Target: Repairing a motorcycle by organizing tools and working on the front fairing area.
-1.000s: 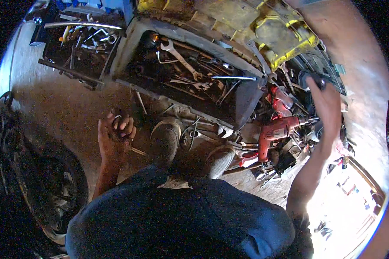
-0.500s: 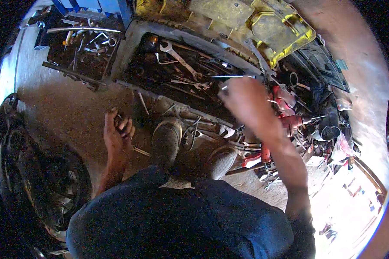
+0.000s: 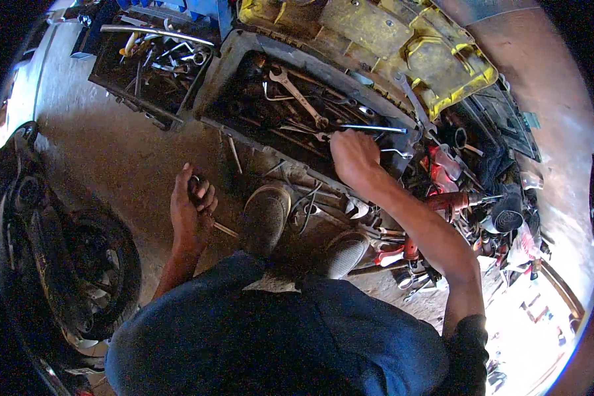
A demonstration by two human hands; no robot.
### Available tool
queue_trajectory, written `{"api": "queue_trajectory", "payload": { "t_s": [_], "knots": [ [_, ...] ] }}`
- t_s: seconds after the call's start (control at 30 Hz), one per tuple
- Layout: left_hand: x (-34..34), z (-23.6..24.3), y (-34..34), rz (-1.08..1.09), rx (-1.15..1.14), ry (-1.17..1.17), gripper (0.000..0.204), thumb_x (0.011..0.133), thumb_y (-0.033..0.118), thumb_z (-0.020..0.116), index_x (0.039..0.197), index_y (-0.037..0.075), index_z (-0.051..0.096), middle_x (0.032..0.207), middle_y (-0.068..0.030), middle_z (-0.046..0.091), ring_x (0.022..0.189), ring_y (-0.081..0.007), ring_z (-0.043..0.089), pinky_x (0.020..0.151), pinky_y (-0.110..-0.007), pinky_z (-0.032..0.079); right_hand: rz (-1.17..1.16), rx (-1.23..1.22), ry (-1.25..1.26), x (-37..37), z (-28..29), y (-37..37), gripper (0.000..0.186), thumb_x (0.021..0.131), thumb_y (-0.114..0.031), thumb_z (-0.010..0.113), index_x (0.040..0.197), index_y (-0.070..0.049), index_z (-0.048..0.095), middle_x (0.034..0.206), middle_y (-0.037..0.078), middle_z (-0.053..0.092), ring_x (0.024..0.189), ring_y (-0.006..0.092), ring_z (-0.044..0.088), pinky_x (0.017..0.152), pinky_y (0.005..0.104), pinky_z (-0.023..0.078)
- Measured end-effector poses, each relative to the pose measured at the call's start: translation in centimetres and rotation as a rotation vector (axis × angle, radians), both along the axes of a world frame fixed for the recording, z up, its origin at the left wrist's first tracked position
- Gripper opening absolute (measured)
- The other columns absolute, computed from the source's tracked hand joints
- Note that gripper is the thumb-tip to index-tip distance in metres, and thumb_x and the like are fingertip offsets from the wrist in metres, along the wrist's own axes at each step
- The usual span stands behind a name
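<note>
My right hand (image 3: 355,157) reaches down into the long dark toolbox (image 3: 208,99), palm down, its fingertips hidden beneath it. Next to its fingers lie thin metal tools. A shiny straight rod (image 3: 374,128) lies just beyond the knuckles, and a silver wrench (image 3: 396,153) is to the right of the hand. A large combination wrench (image 3: 299,99) rests farther left in the box. My left hand (image 3: 193,206) is held over the floor, fingers curled around something small and dark that I cannot make out. A thin rod (image 3: 226,230) shows beside its wrist; whether the hand holds it is unclear.
The yellow lid (image 3: 360,26) stands at the back. A tool tray (image 3: 99,76) sits to the left, a motorcycle wheel (image 3: 105,270) nearer. On the right are a red power drill (image 3: 450,201) and heaped tools. My shoes (image 3: 266,218) stand before the toolbox.
My right hand has moved left and down into the toolbox, uncovering the silver wrench at its right. My left hand keeps its curled pose. The whole view has shifted slightly.
</note>
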State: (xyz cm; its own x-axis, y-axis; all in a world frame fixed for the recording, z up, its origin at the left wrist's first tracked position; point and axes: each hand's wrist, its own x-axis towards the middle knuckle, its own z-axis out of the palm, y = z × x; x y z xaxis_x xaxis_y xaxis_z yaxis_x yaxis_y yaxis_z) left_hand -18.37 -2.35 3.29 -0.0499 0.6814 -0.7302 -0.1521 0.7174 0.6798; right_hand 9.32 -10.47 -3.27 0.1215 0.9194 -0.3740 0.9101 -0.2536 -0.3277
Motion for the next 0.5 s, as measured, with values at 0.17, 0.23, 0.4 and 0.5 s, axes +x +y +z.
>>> {"api": "queue_trajectory", "payload": {
  "t_s": [0.17, 0.23, 0.4, 0.5],
  "knots": [
    [-0.5, -0.4, 0.1, -0.126, 0.061, -0.104, 0.028, 0.095, 0.035, 0.053, 0.078, 0.013, 0.046, 0.058, 0.0026, 0.043, 0.044, -0.0067, 0.032, 0.041, -0.024, 0.028, 0.003, -0.100, 0.034, 1.2, 1.6, 0.4, 0.015, 0.070, -0.009, 0.061, 0.074, 0.005, 0.064, 0.080, 0.026, 0.064, 0.077, 0.0398, 0.065, 0.070, 0.0460, 0.053],
    [-0.6, -1.0, 0.2, -0.145, 0.051, -0.145, 0.029, 0.095, 0.035, 0.053, 0.077, 0.014, 0.046, 0.059, 0.0021, 0.044, 0.044, -0.0067, 0.032, 0.041, -0.024, 0.028, -0.006, -0.137, 0.041, 2.6, 4.9, 0.5, 0.017, 0.071, -0.011, 0.062, 0.075, 0.005, 0.064, 0.080, 0.026, 0.064, 0.079, 0.0392, 0.065, 0.071, 0.0459, 0.053],
    [-0.7, -1.6, 0.0, -0.128, 0.050, -0.178, 0.030, 0.096, 0.034, 0.052, 0.074, 0.014, 0.043, 0.059, 0.0015, 0.043, 0.044, -0.0060, 0.031, 0.041, -0.024, 0.027, -0.099, -0.078, 0.165, 6.6, 11.1, -1.9, 0.030, 0.074, -0.029, 0.072, 0.083, 0.000, 0.068, 0.084, 0.020, 0.067, 0.080, 0.0340, 0.066, 0.076, 0.0401, 0.050],
    [0.0, -1.3, 0.1, -0.188, 0.094, -0.133, 0.031, 0.095, 0.034, 0.052, 0.073, 0.014, 0.043, 0.059, 0.0011, 0.042, 0.044, -0.0067, 0.031, 0.041, -0.025, 0.026, -0.249, -0.137, 0.497, 7.6, 13.0, -3.8, 0.033, 0.075, -0.030, 0.071, 0.093, -0.002, 0.070, 0.088, 0.019, 0.068, 0.082, 0.0308, 0.066, 0.076, 0.0380, 0.050]
  ]
}}
